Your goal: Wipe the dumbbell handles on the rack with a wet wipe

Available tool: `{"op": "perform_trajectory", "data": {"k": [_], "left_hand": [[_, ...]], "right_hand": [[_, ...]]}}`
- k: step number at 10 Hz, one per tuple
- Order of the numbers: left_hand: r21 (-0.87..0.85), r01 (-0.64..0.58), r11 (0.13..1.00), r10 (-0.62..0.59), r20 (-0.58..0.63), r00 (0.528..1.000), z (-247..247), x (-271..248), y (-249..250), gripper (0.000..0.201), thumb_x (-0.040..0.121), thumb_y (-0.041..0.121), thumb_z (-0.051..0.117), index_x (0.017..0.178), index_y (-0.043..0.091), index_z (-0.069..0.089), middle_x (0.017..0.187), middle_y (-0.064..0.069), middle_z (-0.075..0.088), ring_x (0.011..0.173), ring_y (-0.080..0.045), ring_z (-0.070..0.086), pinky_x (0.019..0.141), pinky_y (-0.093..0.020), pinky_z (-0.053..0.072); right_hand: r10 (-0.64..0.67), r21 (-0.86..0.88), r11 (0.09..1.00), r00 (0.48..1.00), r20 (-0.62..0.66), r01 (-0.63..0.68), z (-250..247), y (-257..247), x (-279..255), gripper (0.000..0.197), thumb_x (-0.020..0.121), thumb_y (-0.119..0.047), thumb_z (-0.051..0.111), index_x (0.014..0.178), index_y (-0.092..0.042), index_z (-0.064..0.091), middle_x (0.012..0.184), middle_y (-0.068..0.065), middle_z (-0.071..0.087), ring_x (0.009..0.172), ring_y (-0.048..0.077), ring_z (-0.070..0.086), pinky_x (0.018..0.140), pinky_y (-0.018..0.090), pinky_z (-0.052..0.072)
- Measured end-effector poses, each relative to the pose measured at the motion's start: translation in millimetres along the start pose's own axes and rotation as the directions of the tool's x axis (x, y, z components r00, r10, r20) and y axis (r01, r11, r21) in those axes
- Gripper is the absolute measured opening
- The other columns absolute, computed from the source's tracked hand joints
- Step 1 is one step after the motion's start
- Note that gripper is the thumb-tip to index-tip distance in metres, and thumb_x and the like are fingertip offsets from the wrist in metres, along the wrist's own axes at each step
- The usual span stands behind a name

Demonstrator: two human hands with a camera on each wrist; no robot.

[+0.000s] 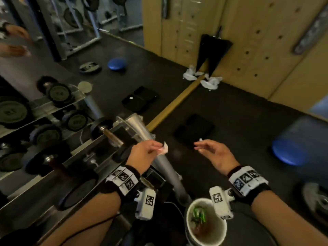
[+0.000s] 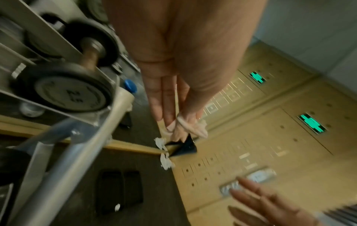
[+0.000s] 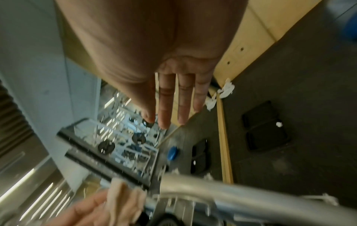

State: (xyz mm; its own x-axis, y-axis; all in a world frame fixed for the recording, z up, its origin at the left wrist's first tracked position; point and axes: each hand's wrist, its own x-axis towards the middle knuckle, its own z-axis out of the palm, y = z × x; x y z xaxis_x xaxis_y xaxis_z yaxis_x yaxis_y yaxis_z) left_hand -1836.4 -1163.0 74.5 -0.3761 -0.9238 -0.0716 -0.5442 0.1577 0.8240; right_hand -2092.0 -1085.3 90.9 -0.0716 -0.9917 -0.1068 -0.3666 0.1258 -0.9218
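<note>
My left hand [image 1: 158,147] pinches a crumpled pale wet wipe [image 1: 164,149] between thumb and fingertips, just right of the rack's end post [image 1: 140,127]. In the left wrist view the wipe [image 2: 193,127] hangs from the fingers [image 2: 164,107] beside a round-ended dumbbell [image 2: 71,94]. The nearest dumbbell handle [image 1: 112,137] lies on the metal rack [image 1: 85,148], left of that hand, and a second handle [image 1: 55,164] sits lower left. My right hand [image 1: 199,147] hovers to the right with fingers straight [image 3: 173,100], holding nothing.
A white cup [image 1: 206,223] with green contents sits below my wrists. Used white wipes [image 1: 202,78] lie by a black dustpan [image 1: 211,50] at the locker wall. Blue balance discs [image 1: 116,63] [image 1: 291,151], a weight plate [image 1: 89,67] and black mats [image 1: 194,130] lie on the dark floor.
</note>
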Motion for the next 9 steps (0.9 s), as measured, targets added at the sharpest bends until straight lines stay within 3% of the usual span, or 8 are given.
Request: {"op": "perform_trajectory", "data": {"k": [1, 2, 3, 4, 5, 6, 8, 9], "left_hand": [[-0.012, -0.02, 1.0, 0.021, 0.075, 0.997, 56, -18, 23, 0.014, 0.088, 0.005, 0.069, 0.102, 0.007, 0.073, 0.096, -0.001, 0.073, 0.085, -0.005, 0.065, 0.077, -0.004, 0.044], [0.02, -0.025, 0.999, 0.022, 0.168, 0.986, 117, -38, 30, 0.011, 0.087, 0.009, 0.071, 0.098, 0.01, 0.075, 0.091, -0.003, 0.075, 0.082, -0.009, 0.068, 0.072, -0.004, 0.044], [0.073, -0.033, 0.997, 0.014, 0.249, 0.968, 172, -54, 34, 0.007, 0.085, 0.013, 0.073, 0.092, 0.015, 0.075, 0.088, -0.001, 0.076, 0.085, -0.014, 0.07, 0.082, -0.023, 0.053], [0.144, -0.053, 0.988, 0.003, 0.324, 0.946, 221, -67, 35, 0.007, 0.085, 0.014, 0.073, 0.09, 0.018, 0.074, 0.089, 0.001, 0.075, 0.087, -0.015, 0.07, 0.085, -0.028, 0.053], [0.233, -0.039, 0.972, -0.057, 0.391, 0.919, 261, -80, 30, 0.011, 0.083, 0.024, 0.074, 0.094, 0.024, 0.074, 0.093, 0.006, 0.074, 0.088, -0.009, 0.067, 0.084, -0.023, 0.049], [0.275, 0.008, 0.961, -0.127, 0.417, 0.9, 284, -91, 26, 0.019, 0.083, 0.021, 0.072, 0.103, 0.022, 0.073, 0.102, 0.003, 0.073, 0.095, -0.011, 0.066, 0.086, -0.022, 0.047], [0.313, -0.004, 0.95, -0.15, 0.467, 0.871, 274, -97, 40, 0.012, 0.09, 0.023, 0.066, 0.101, 0.023, 0.072, 0.094, 0.006, 0.072, 0.092, -0.01, 0.065, 0.082, -0.022, 0.046], [0.207, 0.011, 0.978, -0.088, 0.366, 0.926, 245, -94, 56, 0.011, 0.091, 0.02, 0.066, 0.1, 0.021, 0.073, 0.094, 0.003, 0.072, 0.085, -0.006, 0.062, 0.079, -0.017, 0.042]], "right_hand": [[-0.007, -0.001, 1.0, 0.986, -0.167, 0.007, -54, 6, -55, 0.021, 0.091, 0.004, 0.061, 0.106, -0.009, 0.068, 0.107, 0.015, 0.072, 0.096, 0.014, 0.068, 0.092, 0.021, 0.05], [-0.034, -0.052, 0.998, 0.963, -0.267, 0.021, -99, 21, -117, 0.025, 0.091, 0.0, 0.063, 0.099, -0.023, 0.07, 0.099, 0.004, 0.075, 0.093, 0.004, 0.069, 0.085, 0.014, 0.049], [-0.029, -0.092, 0.996, 0.938, -0.346, -0.003, -136, 42, -179, 0.026, 0.091, -0.006, 0.065, 0.098, -0.03, 0.071, 0.095, -0.005, 0.076, 0.096, 0.01, 0.07, 0.089, 0.02, 0.051], [-0.02, -0.108, 0.994, 0.918, -0.395, -0.025, -161, 60, -234, 0.024, 0.091, -0.009, 0.067, 0.098, -0.032, 0.072, 0.096, -0.007, 0.076, 0.096, 0.01, 0.071, 0.088, 0.019, 0.051], [0.014, -0.091, 0.994, 0.916, -0.401, -0.054, -176, 74, -271, 0.02, 0.09, -0.012, 0.068, 0.097, -0.03, 0.072, 0.096, -0.006, 0.075, 0.093, 0.008, 0.07, 0.086, 0.017, 0.051], [0.053, -0.112, 0.988, 0.915, -0.4, -0.106, -184, 83, -287, 0.017, 0.089, -0.012, 0.069, 0.096, -0.027, 0.073, 0.091, -0.005, 0.075, 0.087, 0.007, 0.069, 0.083, 0.018, 0.051], [0.007, -0.247, 0.964, 0.937, -0.348, -0.1, -191, 56, -295, 0.026, 0.089, -0.006, 0.068, 0.097, -0.031, 0.069, 0.096, 0.002, 0.075, 0.089, 0.007, 0.069, 0.085, 0.017, 0.05], [-0.243, -0.258, 0.956, 0.869, -0.43, 0.139, -209, 2, -309, 0.017, 0.092, -0.02, 0.067, 0.106, -0.03, 0.07, 0.101, -0.002, 0.075, 0.093, 0.007, 0.069, 0.087, 0.015, 0.049]]}}
